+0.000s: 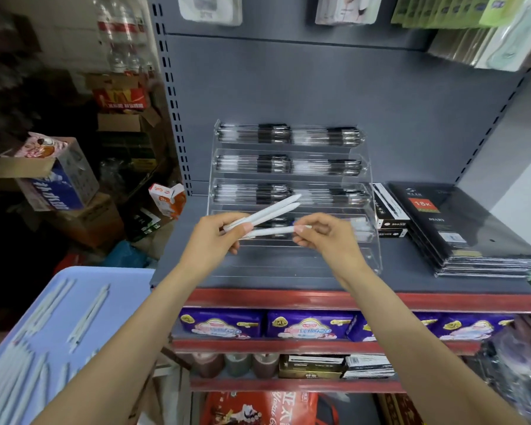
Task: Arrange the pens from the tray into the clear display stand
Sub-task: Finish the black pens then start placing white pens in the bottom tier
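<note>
A clear tiered display stand (371, 262) sits on the grey shelf; its upper three tiers hold black-and-clear pens (273, 133). My left hand (215, 237) grips a small bundle of white pens (270, 211) in front of the stand's lower tiers. My right hand (322, 234) pinches the right end of one white pen (273, 231) that lies level between both hands. At the lower left, a light blue tray (126, 289) holds several more white pens (86, 317).
Black diary notebooks (460, 228) and black pen boxes (390, 213) lie right of the stand. The grey shelf (411, 280) has a red front edge, with purple packs (221, 323) below. Cardboard boxes (59, 176) pile up at the left.
</note>
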